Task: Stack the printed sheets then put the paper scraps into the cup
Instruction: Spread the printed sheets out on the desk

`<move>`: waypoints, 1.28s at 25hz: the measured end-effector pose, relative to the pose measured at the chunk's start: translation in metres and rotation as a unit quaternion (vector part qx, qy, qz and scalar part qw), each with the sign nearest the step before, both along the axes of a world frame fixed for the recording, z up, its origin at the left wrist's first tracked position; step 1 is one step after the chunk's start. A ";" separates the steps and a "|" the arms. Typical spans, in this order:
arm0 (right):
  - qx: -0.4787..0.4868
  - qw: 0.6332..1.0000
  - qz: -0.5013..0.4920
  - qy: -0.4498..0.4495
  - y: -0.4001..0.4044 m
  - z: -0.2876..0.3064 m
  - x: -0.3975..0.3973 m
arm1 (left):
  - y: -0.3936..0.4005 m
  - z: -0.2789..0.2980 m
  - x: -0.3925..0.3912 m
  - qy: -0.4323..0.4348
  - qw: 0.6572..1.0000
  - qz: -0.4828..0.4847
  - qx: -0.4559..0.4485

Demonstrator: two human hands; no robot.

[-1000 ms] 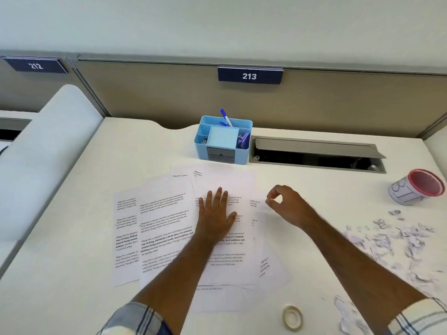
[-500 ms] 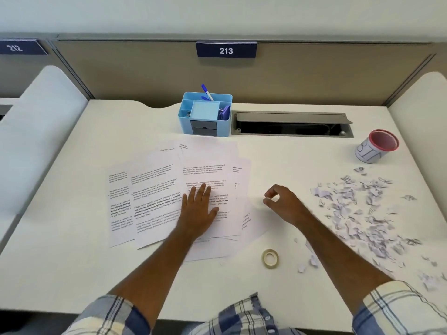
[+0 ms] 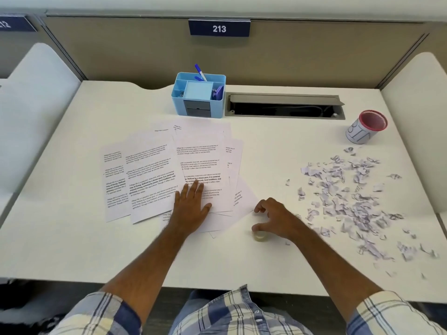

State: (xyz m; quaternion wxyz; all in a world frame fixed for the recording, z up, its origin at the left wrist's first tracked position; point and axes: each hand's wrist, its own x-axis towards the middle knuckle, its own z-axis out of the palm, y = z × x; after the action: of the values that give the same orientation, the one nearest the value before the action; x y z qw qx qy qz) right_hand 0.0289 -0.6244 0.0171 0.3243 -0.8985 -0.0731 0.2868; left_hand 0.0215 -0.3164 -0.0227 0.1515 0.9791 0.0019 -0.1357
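Head view: left hand [image 3: 192, 209] lies flat, fingers straight and spread, pressing on the fanned printed sheets [image 3: 154, 175] that spread out ahead and to its left. Right hand [image 3: 274, 217] rests just right of the sheets, fingers curled, thumb touching a tape roll [image 3: 259, 235]. Paper scraps [image 3: 350, 197] lie scattered to its right; the cup [image 3: 365, 128] stands beyond them.
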 end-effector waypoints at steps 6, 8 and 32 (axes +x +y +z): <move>-0.068 0.994 0.089 -0.009 -0.002 -0.008 -0.020 | -0.004 0.000 -0.007 0.014 1.000 -0.005 0.002; -0.068 0.994 0.086 -0.021 0.000 -0.013 -0.024 | -0.004 0.002 -0.008 0.018 1.000 -0.005 0.001; 0.037 0.982 -0.050 -0.178 0.150 0.043 0.111 | 0.111 0.025 0.051 -0.002 1.000 0.001 0.003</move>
State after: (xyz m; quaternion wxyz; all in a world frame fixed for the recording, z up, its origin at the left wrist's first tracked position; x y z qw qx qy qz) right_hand 0.1402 -0.4748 0.0606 0.3530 -0.9251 -0.0951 0.1029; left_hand 0.0724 -0.2051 0.0025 0.1484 0.9798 0.0032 -0.1340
